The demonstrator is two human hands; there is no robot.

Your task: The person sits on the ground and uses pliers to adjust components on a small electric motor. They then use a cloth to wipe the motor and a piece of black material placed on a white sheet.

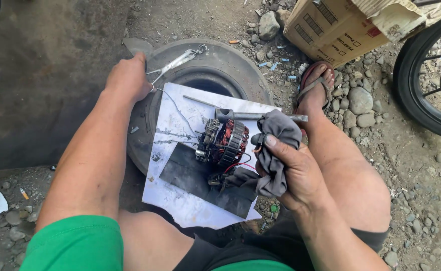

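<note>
A: Where's the motor core sitting?

B: The wound motor part (pixel 224 143), copper coils and red leads showing, sits on a dark mat (pixel 190 175) near the right edge of a white board (pixel 180 125). The board lies across an old tyre (pixel 230 62) on gravel.

A: Your hands?

B: My right hand (pixel 293 173) has its grip clamped on a grey rag (pixel 275 150), thumb on top, pressed against the part's right side. My left hand (pixel 127 78) is at the board's far left corner, its grip closed around the handles of pliers (pixel 173 65) lying on the tyre.

A: Anything else close?

B: A metal bar tool (pixel 253 116) just behind the part.

A: Risks?

B: I reckon the rag could snag the thin leads and tear one. The board overhangs the tyre; leaning on it might tip everything into the gravel.
</note>
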